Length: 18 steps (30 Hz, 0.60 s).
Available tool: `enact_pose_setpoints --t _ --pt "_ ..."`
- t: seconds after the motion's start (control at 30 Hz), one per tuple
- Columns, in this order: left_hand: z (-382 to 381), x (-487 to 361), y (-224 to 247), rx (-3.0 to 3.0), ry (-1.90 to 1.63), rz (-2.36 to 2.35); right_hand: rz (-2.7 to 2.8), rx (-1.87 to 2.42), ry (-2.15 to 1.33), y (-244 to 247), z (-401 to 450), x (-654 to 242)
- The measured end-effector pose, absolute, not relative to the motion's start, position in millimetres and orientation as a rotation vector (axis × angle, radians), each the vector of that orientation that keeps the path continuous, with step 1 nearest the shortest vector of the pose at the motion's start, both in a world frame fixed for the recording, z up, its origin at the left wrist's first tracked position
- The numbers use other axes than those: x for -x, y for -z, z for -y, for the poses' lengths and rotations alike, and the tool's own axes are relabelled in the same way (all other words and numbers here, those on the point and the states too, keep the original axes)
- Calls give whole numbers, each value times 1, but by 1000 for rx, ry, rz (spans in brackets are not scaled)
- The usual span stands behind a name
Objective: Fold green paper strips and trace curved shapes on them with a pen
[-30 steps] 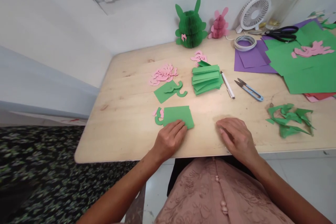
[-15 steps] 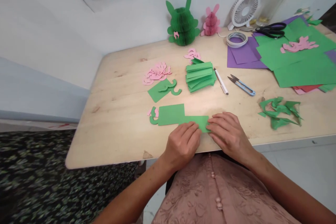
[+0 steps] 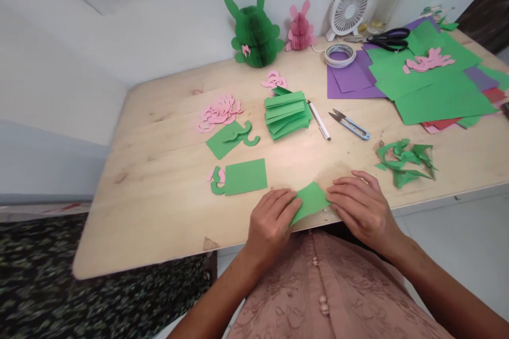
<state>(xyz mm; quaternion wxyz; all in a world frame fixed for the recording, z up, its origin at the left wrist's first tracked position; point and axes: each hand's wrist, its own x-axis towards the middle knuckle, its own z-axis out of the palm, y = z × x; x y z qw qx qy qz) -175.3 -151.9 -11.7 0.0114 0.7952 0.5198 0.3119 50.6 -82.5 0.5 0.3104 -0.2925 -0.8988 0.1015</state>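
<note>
Near the table's front edge, a piece of green paper [image 3: 312,202] spans the gap between my hands, tilted slightly and bent at its lower left. My left hand [image 3: 273,215] is closed on its left side, fingers curled and covering that end. On the right edge, my right hand [image 3: 361,207] pinches the paper at the fingertips; the thumb is mostly hidden. A flat green paper rectangle [image 3: 246,177] lies just left of my left hand, with curved green [image 3: 217,182] and pink cut-outs beside it.
Farther back are a stack of folded green paper [image 3: 287,114], a white pen [image 3: 319,121] and blue thread snips [image 3: 350,125]. Green scraps [image 3: 405,161] lie at right. Paper rabbits [image 3: 254,37], a fan [image 3: 350,9], tape [image 3: 340,55] and black scissors [image 3: 392,39] stand or lie near the wall.
The paper in my hands has turned and come away from the green rectangle, toward the table edge. My left hand's grip has moved to its lower left part. The camera view has shifted.
</note>
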Motion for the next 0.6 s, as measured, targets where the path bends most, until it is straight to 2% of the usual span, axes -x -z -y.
enact_pose_setpoints --t 0.13,0.27,0.6 --pt "145 171 14 -2503 -1082 -1626 2339 775 -157 -10 87 -53" --pt "143 169 13 -2477 -1035 -1626 2342 784 -77 -10 91 -56" --pt "166 164 21 -2352 -1088 -1548 2408 756 -279 7 101 -61"
